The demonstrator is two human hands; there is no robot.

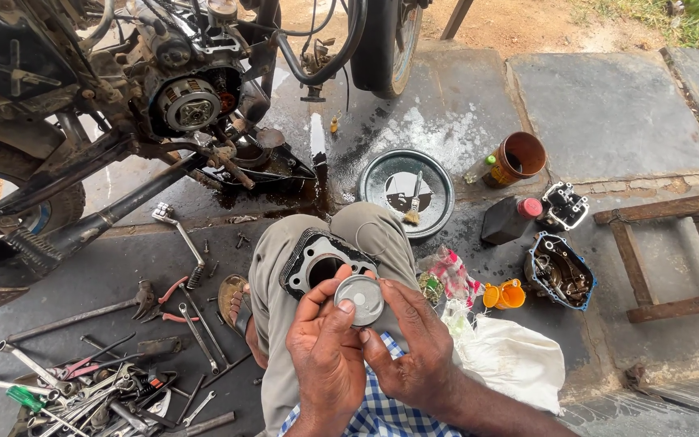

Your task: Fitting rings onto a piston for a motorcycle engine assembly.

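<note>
Both my hands hold a round silver piston [360,299] above my lap. My left hand [326,348] grips its left side, thumb on the crown. My right hand [412,348] closes around its right side and lower edge. Just beyond it, a dark finned engine cylinder block [317,257] with a round bore rests on my bent knee. The motorcycle engine [192,101] with its exposed clutch stands at the upper left.
A pile of spanners, pliers and screwdrivers [99,388] lies at the lower left. A round metal pan [438,190] with a brush, a brown cup [519,156], a black bottle [505,220], an engine cover [561,271], white cloth [507,360] and a wooden frame [673,255] lie ahead and right.
</note>
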